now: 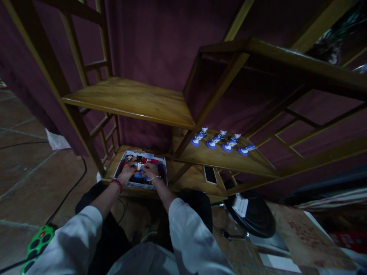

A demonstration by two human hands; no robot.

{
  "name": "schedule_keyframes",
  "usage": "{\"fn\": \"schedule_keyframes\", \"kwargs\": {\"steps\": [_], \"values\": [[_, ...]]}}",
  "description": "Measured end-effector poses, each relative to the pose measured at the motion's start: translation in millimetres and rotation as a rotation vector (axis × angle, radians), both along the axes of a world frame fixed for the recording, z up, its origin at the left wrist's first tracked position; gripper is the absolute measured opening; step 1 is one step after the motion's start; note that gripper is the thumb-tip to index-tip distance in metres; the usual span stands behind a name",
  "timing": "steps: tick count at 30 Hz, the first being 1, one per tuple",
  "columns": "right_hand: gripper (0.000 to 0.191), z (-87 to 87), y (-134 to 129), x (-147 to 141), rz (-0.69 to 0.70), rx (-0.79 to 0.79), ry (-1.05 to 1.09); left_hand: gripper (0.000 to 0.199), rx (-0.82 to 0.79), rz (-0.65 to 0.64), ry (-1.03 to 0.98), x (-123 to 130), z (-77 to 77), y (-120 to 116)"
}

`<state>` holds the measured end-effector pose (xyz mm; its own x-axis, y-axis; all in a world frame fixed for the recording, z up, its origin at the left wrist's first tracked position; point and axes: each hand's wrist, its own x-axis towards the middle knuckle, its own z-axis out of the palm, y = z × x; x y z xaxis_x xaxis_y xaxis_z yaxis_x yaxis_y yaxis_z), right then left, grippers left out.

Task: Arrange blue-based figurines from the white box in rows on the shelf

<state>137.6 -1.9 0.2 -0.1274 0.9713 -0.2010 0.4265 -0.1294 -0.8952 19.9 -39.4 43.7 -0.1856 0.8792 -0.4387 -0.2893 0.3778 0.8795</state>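
Observation:
A shallow cardboard box [164, 162] sits on the low wooden shelf in front of me, holding several small colourful figurines in red, blue and black. Both of my hands reach down into it. My left hand [129, 172], with a red bead bracelet at the wrist, has its fingers closed at the left side of a small white and blue figurine [139, 166]. My right hand [150, 170], wearing a silvery bangle, pinches the same figurine from the right. The fingers partly cover it, and fine detail is too small to make out.
Several blue and white figurines [230, 145] on round purple bases stand on the shelf [195, 156] to the right. A phone [210, 175] lies below them. An upper shelf board [129, 100] overhangs the box. A black round stool [254, 214] and a green power strip [38, 242] flank me.

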Motion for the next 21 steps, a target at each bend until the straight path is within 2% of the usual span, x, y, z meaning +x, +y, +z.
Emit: {"fn": "schedule_keyframes", "kwargs": {"steps": [6, 11, 17, 20, 21], "values": [[0.019, 3.2, 2.6, -3.1, -0.059, -0.053, 0.089, 0.015, -0.05, -0.011, 0.063, -2.5, -7.4, 8.2], [0.022, 11.1, 0.8, 0.6, -0.055, -0.084, 0.167, 0.015, -0.061, -0.088, 0.094, -4.3, -10.0, 10.8], [0.021, 9.3, -1.8, 2.1, -0.061, -0.096, 0.113, 0.026, -0.048, -0.167, 0.06, -7.7, -9.0, 6.4], [0.02, 11.4, -2.4, 0.8, -0.016, -0.051, 0.016, 0.025, -0.045, -0.144, 0.056, -8.7, -8.5, 6.0], [0.019, 12.9, -2.6, 0.5, -0.005, -0.003, -0.04, 0.026, -0.05, -0.101, 0.069, -8.8, -8.7, 6.6]]}}
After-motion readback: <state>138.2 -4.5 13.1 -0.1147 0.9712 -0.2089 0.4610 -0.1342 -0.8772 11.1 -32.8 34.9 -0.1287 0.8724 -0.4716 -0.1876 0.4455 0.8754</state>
